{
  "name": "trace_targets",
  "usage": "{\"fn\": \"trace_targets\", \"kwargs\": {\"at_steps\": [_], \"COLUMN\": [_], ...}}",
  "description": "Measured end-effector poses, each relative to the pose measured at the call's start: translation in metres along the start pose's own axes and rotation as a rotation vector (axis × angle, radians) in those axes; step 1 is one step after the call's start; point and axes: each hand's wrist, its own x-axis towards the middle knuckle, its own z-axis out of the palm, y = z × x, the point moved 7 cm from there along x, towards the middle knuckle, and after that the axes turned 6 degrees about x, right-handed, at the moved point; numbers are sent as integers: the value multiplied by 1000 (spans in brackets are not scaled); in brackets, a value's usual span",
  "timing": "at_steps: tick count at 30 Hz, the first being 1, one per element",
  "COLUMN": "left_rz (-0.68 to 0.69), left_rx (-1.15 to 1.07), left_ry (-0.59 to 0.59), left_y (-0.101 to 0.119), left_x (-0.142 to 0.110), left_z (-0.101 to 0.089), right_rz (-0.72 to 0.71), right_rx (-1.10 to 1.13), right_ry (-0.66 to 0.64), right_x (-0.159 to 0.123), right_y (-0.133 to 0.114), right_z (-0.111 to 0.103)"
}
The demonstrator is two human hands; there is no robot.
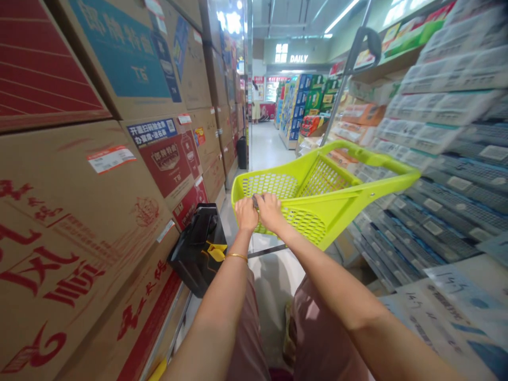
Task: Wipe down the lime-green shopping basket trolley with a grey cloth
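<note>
Both hands grip the near rim of a lime-green plastic shopping basket point(349, 198) with perforated sides and a long handle reaching to the right. My left hand point(246, 213) is closed over the rim near the basket's left corner. Right beside it, my right hand point(269, 210) is closed on the same rim. A small dark piece shows between the two hands; I cannot make out what it is. No goods show in the visible part of the basket. Left of my forearms stands a black bag point(198, 259) with a yellow detail, close to the cartons.
Stacked cardboard cartons point(63, 201) form a wall on the left. Packaged goods point(448, 137) are piled on the right, beside a slanting metal pole point(341, 100). The pale aisle floor point(270, 148) runs ahead to stacked boxes point(297, 106) and a distant person point(255, 103).
</note>
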Motion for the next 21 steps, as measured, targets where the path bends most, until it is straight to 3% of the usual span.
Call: {"fn": "trace_targets", "kwargs": {"at_steps": [6,12,15,21], "left_rz": [32,-2,-25,-8], "left_rx": [38,126,158,104], "left_ry": [-5,-59,-88,-30], "left_y": [-4,3,9,17], "left_x": [5,11,14,15], "left_z": [-2,-2,3,12], "right_rz": [-39,170,200,110], "right_rx": [-38,-84,-105,-94], "right_ry": [20,-11,-75,-127], "right_x": [3,4,7,22], "right_y": [3,46,60,42], "right_z": [-2,-20,-24,-9]}}
